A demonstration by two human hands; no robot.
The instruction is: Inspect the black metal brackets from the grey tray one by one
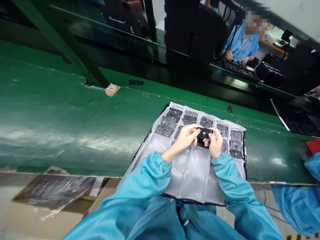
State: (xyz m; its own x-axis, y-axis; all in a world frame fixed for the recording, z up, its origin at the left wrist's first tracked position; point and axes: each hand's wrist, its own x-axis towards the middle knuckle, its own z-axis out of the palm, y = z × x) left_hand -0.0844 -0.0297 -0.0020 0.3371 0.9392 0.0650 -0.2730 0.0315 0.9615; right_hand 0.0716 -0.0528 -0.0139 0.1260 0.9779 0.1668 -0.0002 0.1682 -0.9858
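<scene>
Between both hands, over the middle of a tray, I hold a small flat black plastic part (204, 132) with a small square opening. My left hand (188, 136) pinches its left end with thumb and fingers. At its right end, my right hand (216, 141) grips it the same way. Beneath lies a tray lined with translucent white film (192, 166), tilted toward me over the table edge. Rows of similar black parts (165, 129) rest in its far half, and another column of parts (235, 145) lies at the right. My hands hide some parts in the middle.
The tray lies on a green bench (75, 116). A green post (72, 56) stands at the left, and single black parts (136, 82) lie behind. An open carton (50, 203) with plastic wrap sits below. A person in blue (242, 43) works across the bench; another blue sleeve (312, 166) shows right.
</scene>
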